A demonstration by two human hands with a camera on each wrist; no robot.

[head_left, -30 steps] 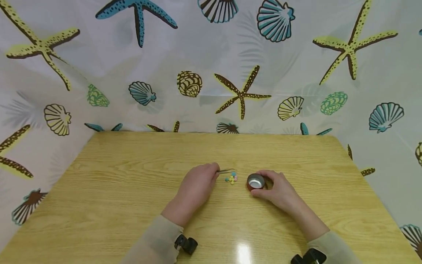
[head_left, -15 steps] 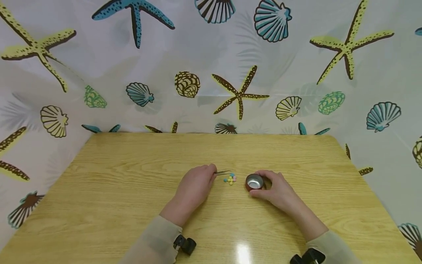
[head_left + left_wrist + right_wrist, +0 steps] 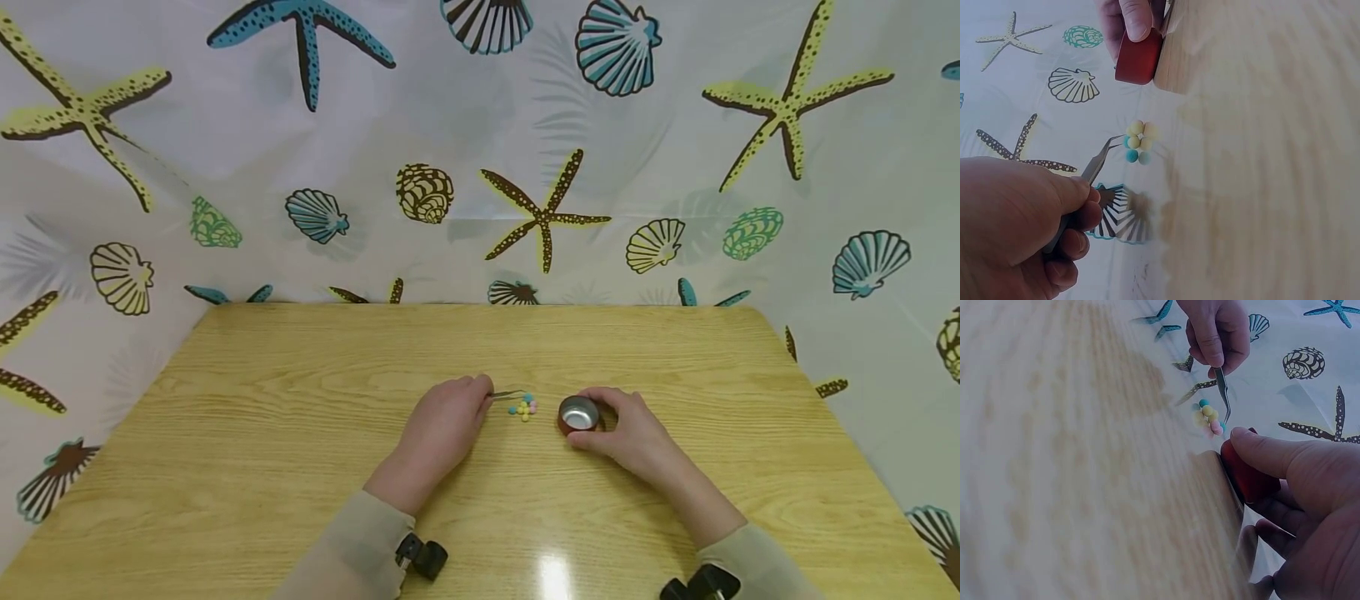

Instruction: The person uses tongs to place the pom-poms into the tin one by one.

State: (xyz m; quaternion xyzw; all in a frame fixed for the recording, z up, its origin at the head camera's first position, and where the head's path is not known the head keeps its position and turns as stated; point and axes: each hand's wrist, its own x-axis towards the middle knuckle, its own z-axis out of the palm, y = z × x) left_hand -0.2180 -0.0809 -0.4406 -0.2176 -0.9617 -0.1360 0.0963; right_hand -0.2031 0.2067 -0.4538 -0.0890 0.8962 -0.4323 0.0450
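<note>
My left hand [image 3: 446, 425] grips a pair of metal tweezers [image 3: 1096, 165], pinched between thumb and fingers and pointing right. The bent tips stand slightly apart, right at a blue bead at the back of a small cluster. That cluster has several round beads: yellow [image 3: 1134, 142], blue [image 3: 1132, 155] and pink [image 3: 1216, 427]. To their right, my right hand [image 3: 626, 429] holds a small round red tin [image 3: 1139, 57] by its sides, thumb in front and fingers behind. Its top is uncovered, showing a bare silvery inside in the head view.
All of it is on a wood-grain table [image 3: 337, 358]. A white cloth [image 3: 360, 108] printed with starfish and shells hangs behind the table and along both sides. Black wrist cameras [image 3: 423, 557] are strapped at both sleeves.
The tweezer tips have come down slightly toward the back blue bead. My right hand keeps the tin in place, and the head view has shifted a little.
</note>
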